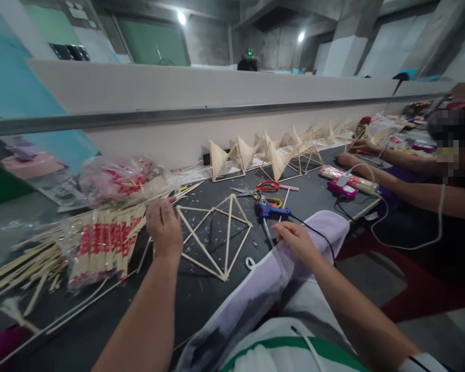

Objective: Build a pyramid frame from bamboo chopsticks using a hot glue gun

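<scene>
My left hand [163, 227] is closed, its back toward me, beside the left corner of a stick frame [228, 235] on the dark table. Whatever its fingers hold is hidden. The frame is made of thin wooden sticks joined into triangles. My right hand [294, 238] pinches a thin wooden stick [284, 202] at its near end, above the cloth at the table edge. Just beyond it lies a blue glue gun [272, 209] with a black cord. Red-handled scissors [268, 185] and a yellow-handled tool [273, 200] lie behind the glue gun.
Loose sticks [34, 263] and red-printed stick packs [101, 245] cover the left side. Several finished stick models [271, 155] line the wall. A lilac cloth [321, 227] hangs over the near edge. At right, another person's hands [356, 152] work near a purple power block [343, 190].
</scene>
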Demonstrator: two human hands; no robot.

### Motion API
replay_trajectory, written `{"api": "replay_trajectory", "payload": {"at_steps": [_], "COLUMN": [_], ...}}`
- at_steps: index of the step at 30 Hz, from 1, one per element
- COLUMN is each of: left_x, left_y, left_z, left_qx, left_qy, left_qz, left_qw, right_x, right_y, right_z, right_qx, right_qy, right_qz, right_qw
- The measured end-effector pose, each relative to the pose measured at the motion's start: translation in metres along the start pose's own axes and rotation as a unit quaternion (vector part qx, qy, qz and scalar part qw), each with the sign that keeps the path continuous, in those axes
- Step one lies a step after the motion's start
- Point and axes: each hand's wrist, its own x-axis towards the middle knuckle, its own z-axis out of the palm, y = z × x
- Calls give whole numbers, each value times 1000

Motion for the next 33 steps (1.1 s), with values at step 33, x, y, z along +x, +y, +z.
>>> {"api": "replay_trajectory", "payload": {"at_steps": [33], "left_x": [1], "left_y": [-24], "left_z": [1], "left_qx": [-123], "left_qy": [-8], "left_qz": [-202], "left_qw": [972], "right_x": [-10], "right_y": [12], "right_z": [-13], "right_qx": [71], "right_qy": [-73], "right_qz": [30], "right_qw": [994]}}
